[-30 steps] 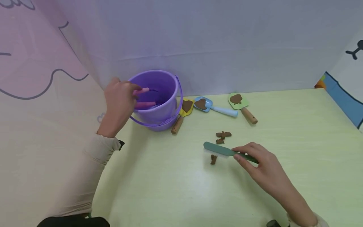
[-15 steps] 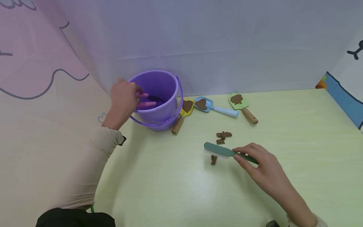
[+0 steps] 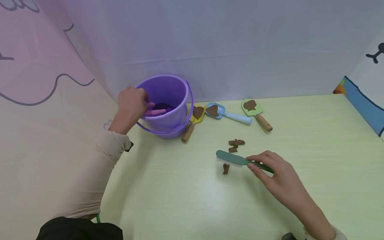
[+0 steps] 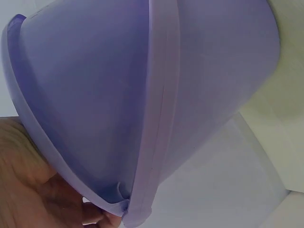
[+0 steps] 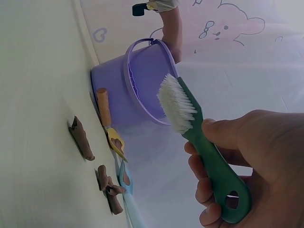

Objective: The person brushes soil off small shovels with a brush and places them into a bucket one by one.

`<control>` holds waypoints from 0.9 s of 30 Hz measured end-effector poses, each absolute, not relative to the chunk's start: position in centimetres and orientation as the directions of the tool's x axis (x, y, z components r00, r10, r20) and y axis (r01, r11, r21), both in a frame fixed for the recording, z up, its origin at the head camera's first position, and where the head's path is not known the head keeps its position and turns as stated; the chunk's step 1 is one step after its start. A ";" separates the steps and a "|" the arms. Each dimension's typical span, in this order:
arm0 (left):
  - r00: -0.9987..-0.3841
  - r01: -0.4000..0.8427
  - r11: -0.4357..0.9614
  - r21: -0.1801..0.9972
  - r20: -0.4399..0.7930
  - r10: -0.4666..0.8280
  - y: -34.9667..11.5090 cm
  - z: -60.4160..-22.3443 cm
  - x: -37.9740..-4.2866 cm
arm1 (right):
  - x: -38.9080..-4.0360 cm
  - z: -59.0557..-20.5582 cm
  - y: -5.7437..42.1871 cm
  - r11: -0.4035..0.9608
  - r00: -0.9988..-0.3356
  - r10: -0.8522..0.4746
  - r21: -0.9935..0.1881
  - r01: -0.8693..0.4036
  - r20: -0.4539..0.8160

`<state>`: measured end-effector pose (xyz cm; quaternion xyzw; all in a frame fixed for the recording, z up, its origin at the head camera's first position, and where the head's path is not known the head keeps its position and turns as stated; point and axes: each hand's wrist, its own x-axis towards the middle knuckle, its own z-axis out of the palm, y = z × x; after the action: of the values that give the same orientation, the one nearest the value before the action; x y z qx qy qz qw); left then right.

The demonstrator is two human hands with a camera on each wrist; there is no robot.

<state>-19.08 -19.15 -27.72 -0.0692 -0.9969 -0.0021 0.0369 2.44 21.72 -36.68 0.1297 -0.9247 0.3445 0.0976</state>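
My left hand (image 3: 131,105) reaches over the near-left rim of a purple bucket (image 3: 168,125). Its fingers hold a pink-handled tool (image 3: 150,104), whose working end is hidden inside. A second pink handle (image 3: 155,112) lies just below it in the bucket. From the left wrist, the hand (image 4: 28,175) shows at the rim, fingertips mostly hidden. Above the table, my right hand (image 3: 279,176) grips a green scrub brush (image 3: 231,157) by its handle. The right wrist view shows its white bristles (image 5: 175,104). Brown crumbled pieces (image 3: 236,142) and another brown piece (image 3: 226,168) lie near the brush.
A yellow shovel (image 3: 198,112) with a wooden handle leans by the bucket. Beside it lie a light blue scoop (image 3: 237,117) and a green spatula-like shovel (image 3: 252,106), each with a brown patch. A curtain-like wall (image 3: 228,50) stands behind the table (image 3: 180,200).
My left hand has shifted slightly right and lowered, bringing the pink-handled tool deeper into the bucket. The right hand and brush have stayed nearly still.
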 end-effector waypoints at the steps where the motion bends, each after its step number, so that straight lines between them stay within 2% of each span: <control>1: -0.989 0.135 0.991 -0.003 0.068 0.135 -19.1 -27.7 -19.0 | 2.4 -36.7 21.7 0.730 -0.947 -0.174 -0.610 -0.308 0.271; 16: -0.992 0.117 0.992 -0.044 0.047 0.119 -18.1 -27.0 -17.3 | 2.3 -36.3 21.7 0.742 -0.948 -0.174 -0.597 -0.304 0.267; 19: -0.988 0.122 0.992 0.003 0.100 0.121 -18.1 -26.9 -16.6 | 2.3 -36.2 21.7 0.738 -0.949 -0.172 -0.603 -0.303 0.266; 22: -0.970 0.139 0.989 0.053 0.210 0.125 -17.9 -27.0 -15.7 | 2.2 -36.2 21.6 0.741 -0.949 -0.173 -0.599 -0.302 0.264; 27: -0.902 0.169 0.979 0.118 0.419 0.105 -17.1 -27.5 -14.1 | 2.1 -36.1 21.6 0.740 -0.946 -0.176 -0.597 -0.310 0.273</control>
<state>-14.06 -17.14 -27.48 -0.0705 -0.9722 -0.0759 0.2101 2.09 21.64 -36.10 0.1311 -0.9274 0.3358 0.0999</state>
